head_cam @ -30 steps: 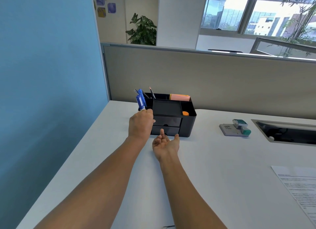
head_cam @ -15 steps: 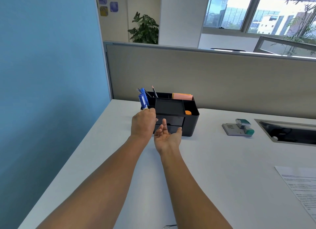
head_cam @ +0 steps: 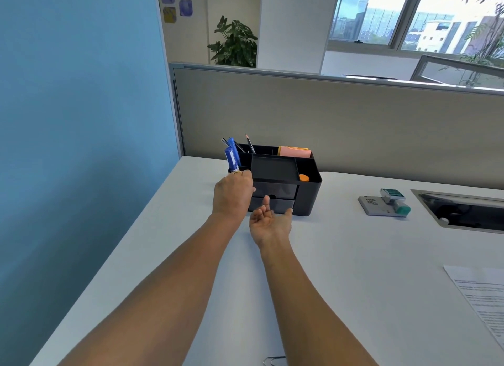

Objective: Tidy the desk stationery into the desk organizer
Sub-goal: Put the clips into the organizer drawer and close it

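Note:
A black desk organizer (head_cam: 308,196) with two front drawers stands at the back of the white desk. Its rear left slot holds a pencil (head_cam: 249,143) and other pens; pink sticky notes (head_cam: 294,152) stand at the back and an orange round item (head_cam: 303,178) lies in the right slot. My left hand (head_cam: 231,195) holds a blue marker (head_cam: 231,159) upright at the organizer's left front corner. My right hand (head_cam: 270,222) is palm up, fingers apart, holding nothing, just in front of the lower drawer.
A grey stapler-like tool with green parts (head_cam: 387,206) lies right of the organizer. A recessed cable tray (head_cam: 463,210) is at the far right. A printed sheet (head_cam: 482,297) lies at the right edge. A paper clip (head_cam: 274,361) sits near the front. A beige partition (head_cam: 354,120) backs the desk.
Both hands stay almost where they were; my right hand has edged slightly closer to the lower drawer. The blue marker remains upright in my left hand.

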### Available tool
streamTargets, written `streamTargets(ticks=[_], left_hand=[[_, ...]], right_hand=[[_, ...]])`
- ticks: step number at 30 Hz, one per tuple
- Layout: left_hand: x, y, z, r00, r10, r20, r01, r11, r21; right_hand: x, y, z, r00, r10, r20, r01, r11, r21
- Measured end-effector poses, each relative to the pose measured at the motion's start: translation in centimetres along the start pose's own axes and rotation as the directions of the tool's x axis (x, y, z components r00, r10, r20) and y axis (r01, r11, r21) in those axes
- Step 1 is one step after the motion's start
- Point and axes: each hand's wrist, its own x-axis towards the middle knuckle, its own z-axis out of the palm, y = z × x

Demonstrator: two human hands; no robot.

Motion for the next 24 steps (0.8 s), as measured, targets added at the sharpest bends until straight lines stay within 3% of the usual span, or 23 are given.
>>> streamTargets(ticks=[6, 24], left_hand=[[0.0, 0.0, 0.0, 1.000, 0.002, 0.008, -0.002, 1.000, 0.005], [-0.1, -0.1, -0.1, 1.000, 0.019, 0.024, -0.019, 1.000, -0.007]], right_hand=[[-0.8, 0.1, -1.7, 0.998, 0.009, -0.066, -0.018, 0.991, -0.135], [-4.1, -0.7, -3.3, 0.980, 0.068, -0.189, -0.123, 0.947, -0.296]])
